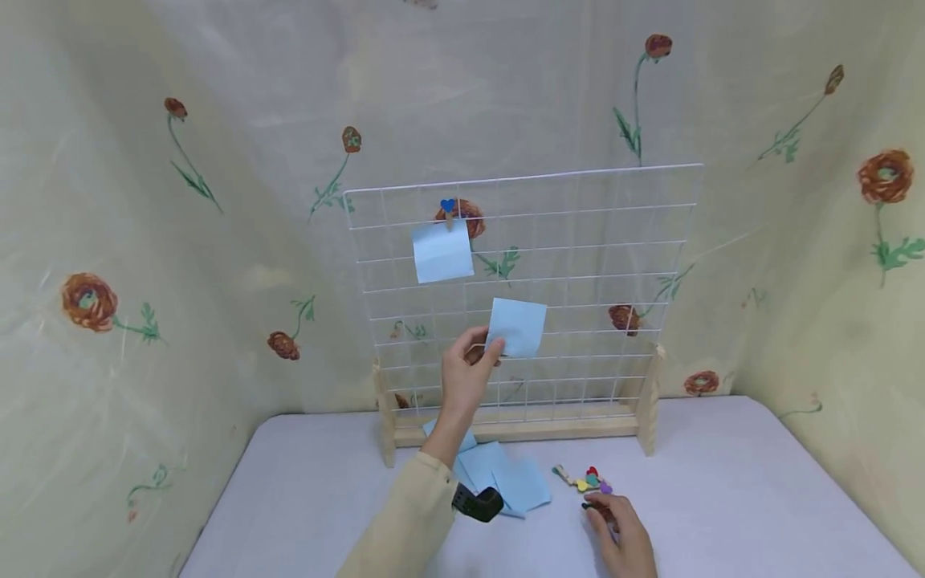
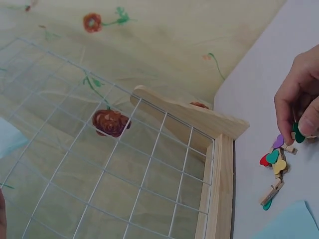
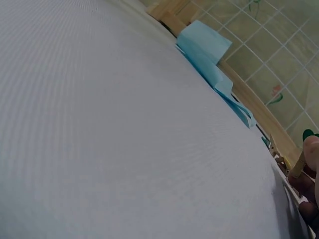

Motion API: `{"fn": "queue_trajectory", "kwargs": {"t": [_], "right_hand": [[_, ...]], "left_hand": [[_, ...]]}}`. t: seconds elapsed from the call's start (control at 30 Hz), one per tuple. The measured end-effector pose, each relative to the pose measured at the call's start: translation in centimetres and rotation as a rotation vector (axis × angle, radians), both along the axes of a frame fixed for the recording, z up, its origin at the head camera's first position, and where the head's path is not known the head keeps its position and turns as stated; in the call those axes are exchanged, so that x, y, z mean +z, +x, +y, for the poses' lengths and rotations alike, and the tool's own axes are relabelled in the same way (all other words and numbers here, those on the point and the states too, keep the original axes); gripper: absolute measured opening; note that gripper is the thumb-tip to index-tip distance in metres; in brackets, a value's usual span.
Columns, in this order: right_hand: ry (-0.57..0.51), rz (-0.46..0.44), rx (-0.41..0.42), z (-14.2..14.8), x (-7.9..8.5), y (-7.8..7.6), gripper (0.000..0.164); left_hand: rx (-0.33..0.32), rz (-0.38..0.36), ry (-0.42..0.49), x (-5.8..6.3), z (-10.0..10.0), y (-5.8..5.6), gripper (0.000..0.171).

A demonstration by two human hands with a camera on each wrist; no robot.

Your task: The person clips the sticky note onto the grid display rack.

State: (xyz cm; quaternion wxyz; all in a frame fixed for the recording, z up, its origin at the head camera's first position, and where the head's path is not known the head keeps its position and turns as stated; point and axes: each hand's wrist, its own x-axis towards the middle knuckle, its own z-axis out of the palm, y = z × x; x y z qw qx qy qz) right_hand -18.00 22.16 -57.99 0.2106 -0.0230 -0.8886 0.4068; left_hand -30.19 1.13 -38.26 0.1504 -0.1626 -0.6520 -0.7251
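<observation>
I see a person's left hand pinching a blue paper square by its lower-left corner, before a wire grid; the right hand grips a green-heart clothespin beside a clothespin pile.

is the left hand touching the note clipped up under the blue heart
Apart: the head view shows a gap, the clipped note hanging above the left hand.

- Your head view faces forward and down, toward the far grid.
- Your left-wrist view, closer, shares its right side.
- Your right-wrist view skims the tabletop leftward.
</observation>
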Motion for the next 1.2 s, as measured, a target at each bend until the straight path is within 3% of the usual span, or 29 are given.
{"fn": "queue_trajectory", "kwargs": {"t": [0.23,0.37,0.53,0.7,0.97,1.2], "right_hand": [[-0.153,-0.096,0.048,-0.7,0.5,0.0,0.021],[-0.181,-0.117,0.056,-0.9,0.7,0.2,0.022],[-0.183,-0.064,0.089,-1.1,1.1,0.2,0.020],[-0.171,-0.001,0.126,-1.1,2.7,0.1,0.017],[-0.207,0.138,0.169,0.0,4.3,-0.4,0.021],[-0.151,0.184,0.157,0.6,5.4,-0.7,0.022]], "left_hand": [[-0.008,-0.018,-0.002,0.6,0.3,-0.5,0.027],[-0.008,-0.002,-0.001,1.1,0.5,-0.5,0.026],[0.016,0.011,-0.004,1.5,0.7,-0.5,0.027],[0.035,0.006,-0.014,2.3,0.6,-0.5,0.027],[0.028,0.058,-0.052,4.9,0.3,1.9,0.025],[0.045,0.121,-0.070,6.2,-0.3,2.0,0.024]]}}
